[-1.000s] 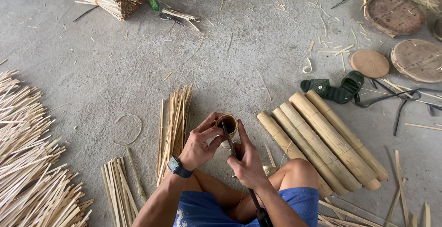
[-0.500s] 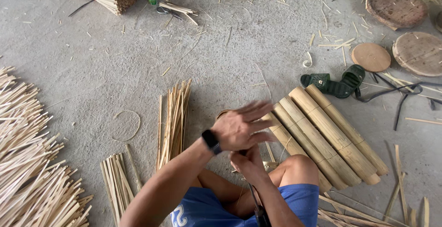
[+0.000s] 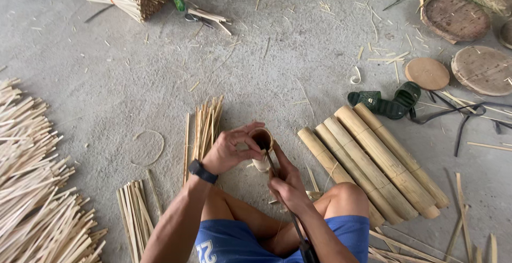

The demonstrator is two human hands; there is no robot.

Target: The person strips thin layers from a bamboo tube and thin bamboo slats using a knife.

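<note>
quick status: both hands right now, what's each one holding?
Left hand: closed on the rim of the short bamboo tube.
Right hand: closed around a dark blade set into the tube's open end.

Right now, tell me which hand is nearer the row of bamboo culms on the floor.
Right. The right hand sits just beside the nearest culm of the bamboo culms; the left hand is farther away, across the short bamboo tube it grips.
</note>
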